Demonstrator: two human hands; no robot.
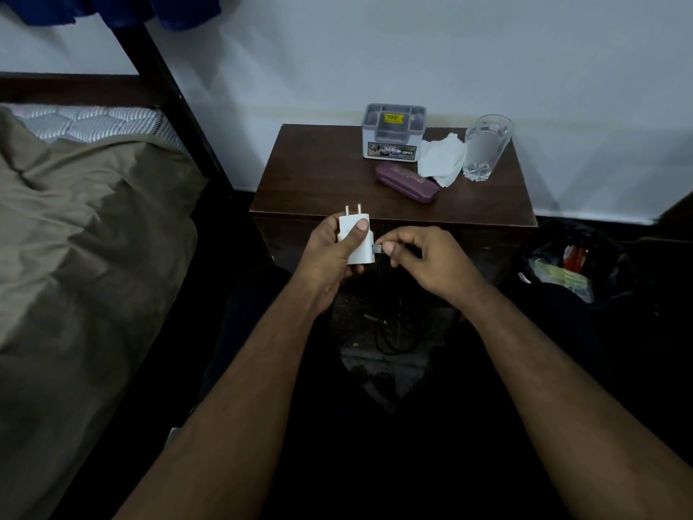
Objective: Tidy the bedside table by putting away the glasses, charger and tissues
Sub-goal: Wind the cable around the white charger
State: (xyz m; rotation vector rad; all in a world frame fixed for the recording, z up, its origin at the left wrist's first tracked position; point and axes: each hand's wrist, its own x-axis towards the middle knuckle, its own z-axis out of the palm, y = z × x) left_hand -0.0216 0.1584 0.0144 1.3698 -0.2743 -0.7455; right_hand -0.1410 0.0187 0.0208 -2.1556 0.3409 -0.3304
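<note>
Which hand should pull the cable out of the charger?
The right hand, probably. Its fingers already pinch the USB plug at the charger's side, while the left hand is wrapped around the charger, so it likely just holds it steady.

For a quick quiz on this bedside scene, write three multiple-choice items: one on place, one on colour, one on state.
1. Where does the tissue lie?
A. between organiser box and glass
B. on the bed
C. on the floor

2. What colour is the glasses case?
A. green
B. purple
C. white

3. What is the left hand doing?
A. resting open
B. gripping the charger plug
C. lifting the glass

Answers: 1 A, it sits crumpled between them on the table; 2 B, its lid shows purple; 3 B, fingers wrap the white plug while the right hand pinches the cable connector.
</note>
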